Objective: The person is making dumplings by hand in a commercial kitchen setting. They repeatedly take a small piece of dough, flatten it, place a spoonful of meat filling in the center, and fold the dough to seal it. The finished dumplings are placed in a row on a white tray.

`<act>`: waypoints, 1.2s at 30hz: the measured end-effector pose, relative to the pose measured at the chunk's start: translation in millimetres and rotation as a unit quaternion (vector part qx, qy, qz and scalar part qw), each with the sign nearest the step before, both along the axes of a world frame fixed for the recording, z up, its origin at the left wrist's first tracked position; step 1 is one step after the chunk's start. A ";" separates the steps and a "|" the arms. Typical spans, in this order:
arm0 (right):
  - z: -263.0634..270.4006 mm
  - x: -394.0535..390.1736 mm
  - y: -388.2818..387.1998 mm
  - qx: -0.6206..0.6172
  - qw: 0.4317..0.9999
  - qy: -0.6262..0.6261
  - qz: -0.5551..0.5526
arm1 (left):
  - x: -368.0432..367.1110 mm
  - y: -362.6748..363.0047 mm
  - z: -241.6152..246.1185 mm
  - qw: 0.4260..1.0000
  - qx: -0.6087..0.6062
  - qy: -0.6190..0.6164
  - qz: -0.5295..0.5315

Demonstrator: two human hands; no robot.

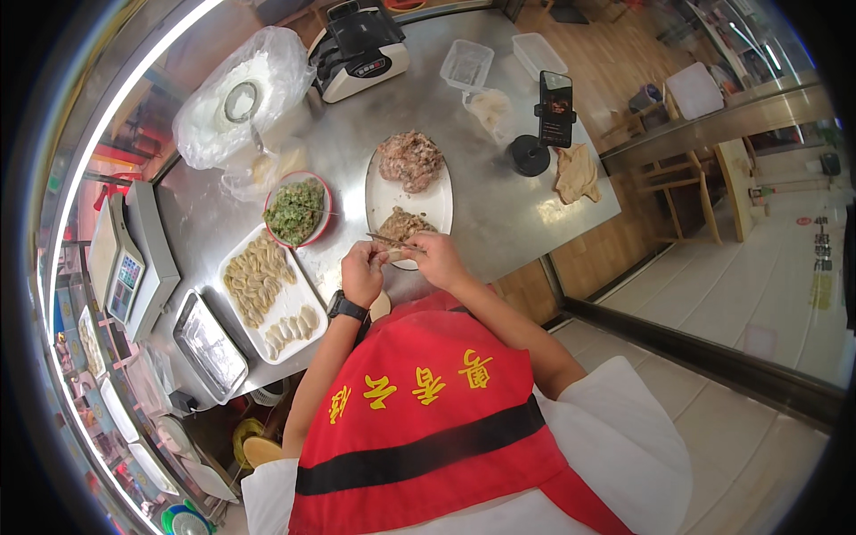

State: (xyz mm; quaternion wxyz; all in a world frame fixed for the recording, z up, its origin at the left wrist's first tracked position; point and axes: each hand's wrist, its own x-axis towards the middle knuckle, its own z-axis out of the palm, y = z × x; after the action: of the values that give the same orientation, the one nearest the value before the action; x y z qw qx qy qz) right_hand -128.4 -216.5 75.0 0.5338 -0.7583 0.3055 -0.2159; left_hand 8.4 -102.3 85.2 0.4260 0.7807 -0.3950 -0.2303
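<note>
My left hand (pixel 362 271), with a black watch at its wrist, pinches a small pale dumpling (pixel 396 255) over the near rim of an oval white plate (pixel 374 194). My right hand (pixel 438 261) touches the dumpling's other side and holds a thin metal spreader (pixel 391 241), which points left. Two mounds of minced meat (pixel 410 160) lie on the plate. To the left stand a red-rimmed bowl of green filling (pixel 295 210) and a white tray (pixel 314 334) with rows of folded dumplings (pixel 257 277).
A bag of flour (pixel 221 87), a money counter (pixel 361 60), plastic tubs (pixel 468 63), a phone on a stand (pixel 556 110) and a cloth (pixel 576 174) lie farther back. An empty metal tray (pixel 210 348) and a scale (pixel 127 274) stand at the left.
</note>
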 end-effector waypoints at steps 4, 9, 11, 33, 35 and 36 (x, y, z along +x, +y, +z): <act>7.0 8.7 6.8 -0.045 0.999 -0.018 -0.005 | 4.6 6.8 -1.9 0.996 -0.019 -0.082 -0.015; 12.4 15.0 0.3 -0.058 0.998 -0.001 0.030 | 0.0 0.1 -2.3 0.988 -0.085 -0.127 -0.014; 14.8 18.1 4.1 -0.058 0.998 -0.001 0.034 | -0.1 4.6 0.4 0.990 -0.070 -0.122 -0.004; 18.5 17.5 6.8 -0.095 0.995 -0.016 0.005 | 2.2 -1.0 -4.6 0.994 -0.060 -0.092 -0.004; 9.7 11.3 1.9 -0.065 0.998 -0.024 -0.012 | 1.1 -3.4 8.2 0.995 -0.045 -0.089 -0.004; 8.2 8.8 1.8 -0.043 0.999 -0.027 -0.011 | 0.8 -2.2 11.5 0.996 -0.042 -0.077 -0.003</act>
State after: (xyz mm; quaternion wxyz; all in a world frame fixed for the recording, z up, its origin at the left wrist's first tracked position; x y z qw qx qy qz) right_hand -119.6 -214.6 83.2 0.5068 -0.7709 0.2894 -0.2551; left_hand 9.2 -104.5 96.7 0.4260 0.7763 -0.4383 -0.1542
